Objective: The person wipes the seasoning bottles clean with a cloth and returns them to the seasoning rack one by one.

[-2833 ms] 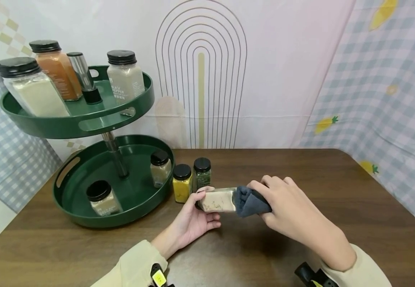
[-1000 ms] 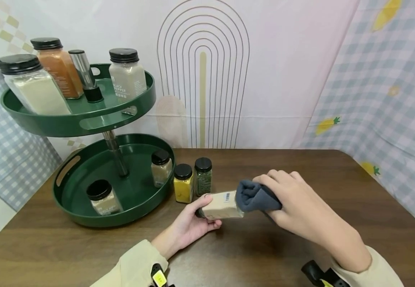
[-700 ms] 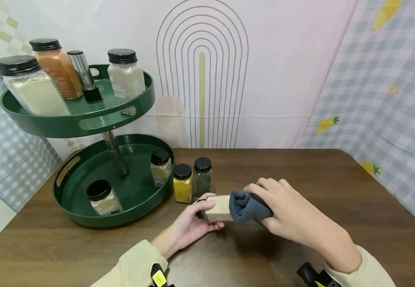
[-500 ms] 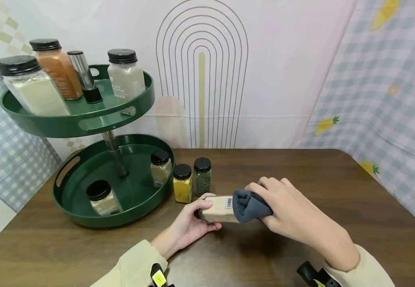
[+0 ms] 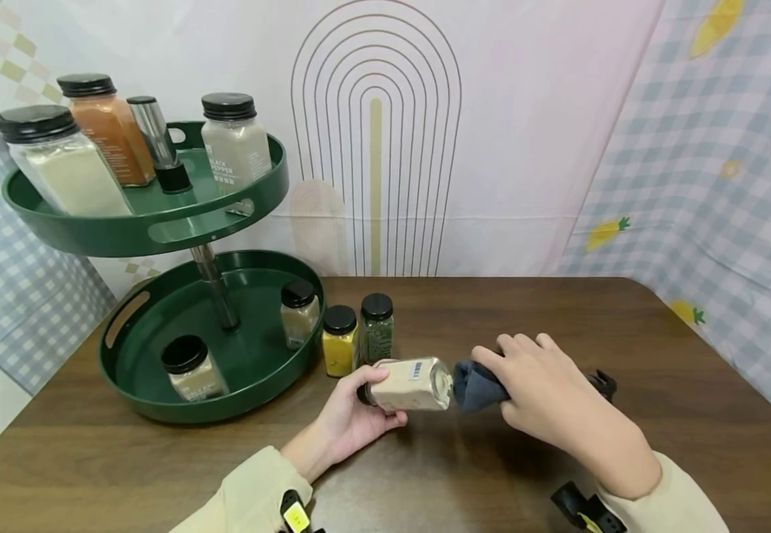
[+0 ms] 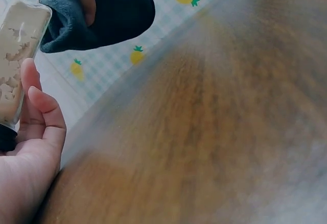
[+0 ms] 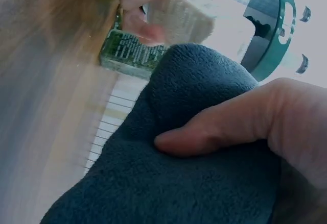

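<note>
My left hand [image 5: 358, 414] grips a clear square spice jar [image 5: 408, 383] of pale beige powder by its black-lidded end. The jar is tipped on its side, base pointing right, a barcode sticker on its upper face. Pale clumps cling inside the glass in the left wrist view, where the jar [image 6: 15, 55] is partly cut off. In my right hand [image 5: 545, 392] is a folded dark blue-grey cloth [image 5: 478, 385], just off the jar's base. The right wrist view shows the thumb pressing on the cloth [image 7: 204, 86]; the other fingers are hidden there.
A two-tier green tray stand [image 5: 212, 407] fills the left, bearing several jars and a metal cylinder [image 5: 158, 144] with black ends. Beside its lower tier, a yellow spice jar [image 5: 340, 348] and a green herb jar [image 5: 377, 333] stand on the wooden table [image 5: 625, 348].
The cloth, which covered the jar's base half a second ago, has drawn back to the right with my right hand. The base now shows; the left hand keeps its grip.
</note>
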`<state>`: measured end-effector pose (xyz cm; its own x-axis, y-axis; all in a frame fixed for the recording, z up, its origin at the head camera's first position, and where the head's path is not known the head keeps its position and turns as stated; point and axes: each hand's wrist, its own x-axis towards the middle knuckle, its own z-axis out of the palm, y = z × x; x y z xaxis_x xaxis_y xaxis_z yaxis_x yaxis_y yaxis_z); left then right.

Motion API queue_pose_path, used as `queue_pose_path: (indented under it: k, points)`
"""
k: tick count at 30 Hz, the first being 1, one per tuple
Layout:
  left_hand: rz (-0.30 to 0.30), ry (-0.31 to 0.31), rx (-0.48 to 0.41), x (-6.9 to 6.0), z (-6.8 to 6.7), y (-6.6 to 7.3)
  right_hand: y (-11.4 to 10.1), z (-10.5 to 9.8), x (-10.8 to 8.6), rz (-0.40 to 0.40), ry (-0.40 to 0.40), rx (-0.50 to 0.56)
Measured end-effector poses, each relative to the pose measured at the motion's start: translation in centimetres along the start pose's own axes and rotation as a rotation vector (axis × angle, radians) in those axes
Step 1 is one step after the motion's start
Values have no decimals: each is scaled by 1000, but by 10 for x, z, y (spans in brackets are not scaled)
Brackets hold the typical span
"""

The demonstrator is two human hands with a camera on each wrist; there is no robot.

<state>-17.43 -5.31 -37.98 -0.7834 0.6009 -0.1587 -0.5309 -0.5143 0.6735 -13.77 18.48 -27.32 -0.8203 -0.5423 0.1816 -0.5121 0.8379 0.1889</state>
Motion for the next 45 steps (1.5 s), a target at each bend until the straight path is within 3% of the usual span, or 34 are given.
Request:
queue_pose_path:
  k: [2,6,10,14,19,35,39,42,45]
  points:
    - [-4,10,-3,0,0,0,1,-3,0,16,32,-2]
    - [-24,20,-5,1,0,1,1,-11,-1,35,183,52]
    - [-46,42,-21,2,1,1,-3,-13,1,-9,300,165]
    - [-52,61,-32,3,2,2,-11,-7,4,-69,255,235]
    - [-53,82,-40,4,2,1,-14,1,5,-50,187,242]
    - [-69,106,-59,1,1,1,-3,5,6,-4,-21,99]
    - [-67,82,-53,2,1,1,2,1,4,15,44,127]
    - [-65,62,-21,2,2,2,4,-6,3,11,154,218]
    - [-56,39,15,1,1,1,3,-9,3,-23,211,319]
